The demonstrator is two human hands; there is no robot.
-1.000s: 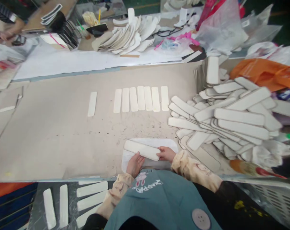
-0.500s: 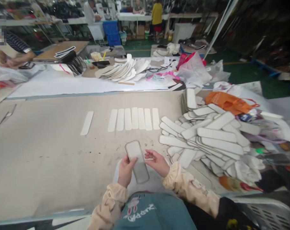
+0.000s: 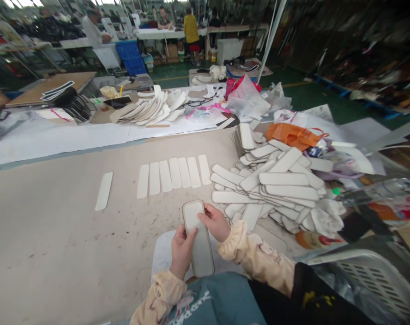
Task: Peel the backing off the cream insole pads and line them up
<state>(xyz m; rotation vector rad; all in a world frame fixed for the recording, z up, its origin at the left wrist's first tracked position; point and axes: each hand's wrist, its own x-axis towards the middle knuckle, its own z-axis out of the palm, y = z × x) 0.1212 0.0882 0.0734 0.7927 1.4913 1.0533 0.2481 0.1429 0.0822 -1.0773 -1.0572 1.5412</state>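
Observation:
A long, pale grey panel point(image 3: 202, 255) with rounded corners and a dark edge is held tilted in front of my body. My left hand point(image 3: 182, 251) grips its left side, thumb on the face. On the upper right edge, my right hand point(image 3: 217, 223) pinches it, thumb on top; the fingers behind are hidden. Below the panel lies a white sheet point(image 3: 160, 250). Beyond my hands, several narrow white strips point(image 3: 165, 176) lie in a row, with one separate strip point(image 3: 104, 191) farther left. A heap of similar dark-edged panels point(image 3: 283, 179) is to the right.
Behind the heap sit an orange bag point(image 3: 293, 135) and plastic bags point(image 3: 247, 97). A stack of curved white pieces point(image 3: 147, 109) stands across the table. At lower right is a perforated plastic basket point(image 3: 370, 275). People work at tables in the background.
My right hand has moved from beside the panel onto its upper right edge and closed on it. The left hand keeps its hold. The view has turned to the right.

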